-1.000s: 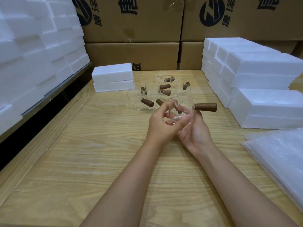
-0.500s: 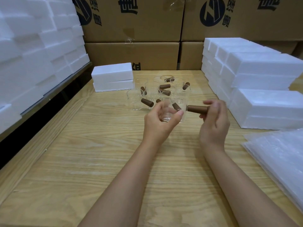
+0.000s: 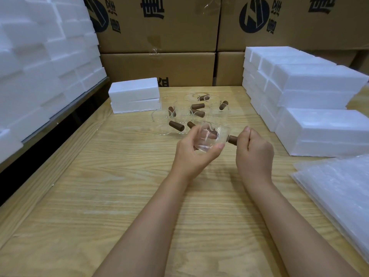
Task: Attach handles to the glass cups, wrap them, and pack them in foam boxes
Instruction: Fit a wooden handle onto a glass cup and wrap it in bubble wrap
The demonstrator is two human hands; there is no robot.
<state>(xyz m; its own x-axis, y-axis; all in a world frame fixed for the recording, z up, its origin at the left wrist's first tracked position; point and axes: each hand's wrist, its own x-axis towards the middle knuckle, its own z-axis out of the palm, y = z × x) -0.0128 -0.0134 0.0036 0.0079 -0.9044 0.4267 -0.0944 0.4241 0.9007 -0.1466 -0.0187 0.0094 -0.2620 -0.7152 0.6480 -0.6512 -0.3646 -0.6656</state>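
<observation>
My left hand grips a clear glass cup above the middle of the wooden table. A brown wooden handle sticks out of the cup's right side, and my right hand has its fingers curled round that handle. Most of the handle is hidden in my fist. Behind my hands stands a cluster of several glass cups with brown handles.
A white foam box lies at the back left of the table. Stacked foam boxes fill the right side, and more foam is piled at the left. A stack of plastic wrap sheets lies at the right. Cardboard cartons stand behind.
My right hand left the underside of the cup, came up to the handle and closed further over it. The cup has tilted in my left hand.
</observation>
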